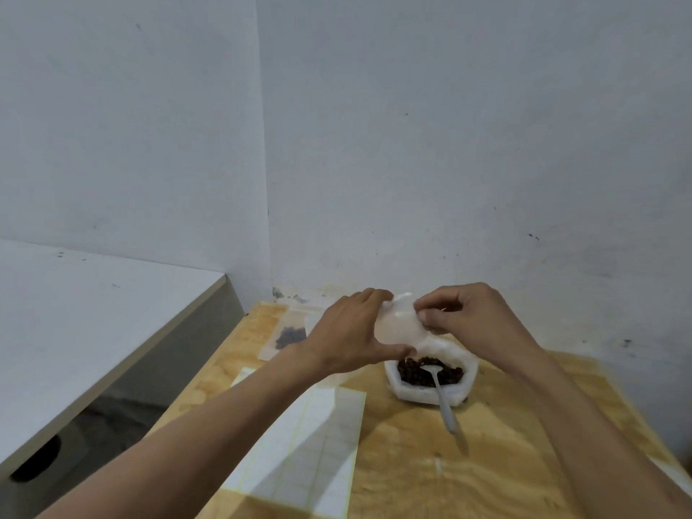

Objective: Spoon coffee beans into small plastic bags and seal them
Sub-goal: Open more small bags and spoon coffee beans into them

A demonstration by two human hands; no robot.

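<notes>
White walls meet in a corner behind a wooden worktop [412, 462]. Both hands hold a small clear bag [398, 325] up in the air, just above a white tub [430, 391] of beans [413, 372]. The bag looks empty. It is blurry, so I cannot tell which way its long side runs. The left hand [348, 331] grips the bag's left side, with fingers [374, 294] curled over the top and the thumb under it. The right hand [472, 320] pinches the bag's top right edge with bent fingers [430, 312].

A white spoon [440, 391] sits in the tub. Its bowl lies on the beans and its handle sticks out over the rim, pointing toward the person. A sheet of labels [325, 436] lies flat, left of the tub. Another bag with beans [288, 337] lies flat at the far left of the worktop.
</notes>
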